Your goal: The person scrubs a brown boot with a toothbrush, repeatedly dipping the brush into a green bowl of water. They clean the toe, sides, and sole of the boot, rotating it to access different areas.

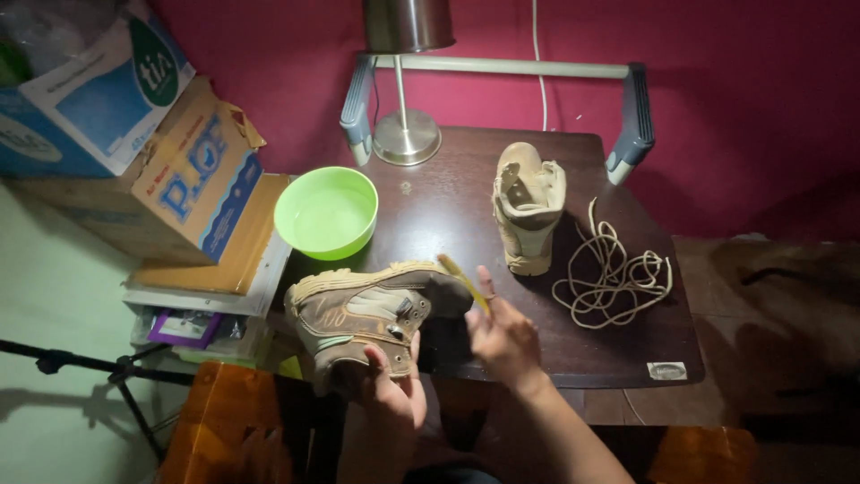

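Nearest you, your left hand (394, 394) gripped the brown boot (372, 314) by its ankle end, holding it on its side over the desk's (448, 206) front edge. Your right hand (502, 336) pinched a yellow brush (464, 282) against the boot, so scrubbing looked under way, not finished. Farther off sat the green bowl (326, 212), the second boot (527, 204) upright, apparently untouched, and the pulled-out laces (614, 269) beside it.

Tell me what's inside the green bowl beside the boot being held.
The green bowl on the dark table seems to hold shallow clear liquid; nothing solid shows in it. The near inner wall is hidden by its rim. The left hand holds the brown boot.
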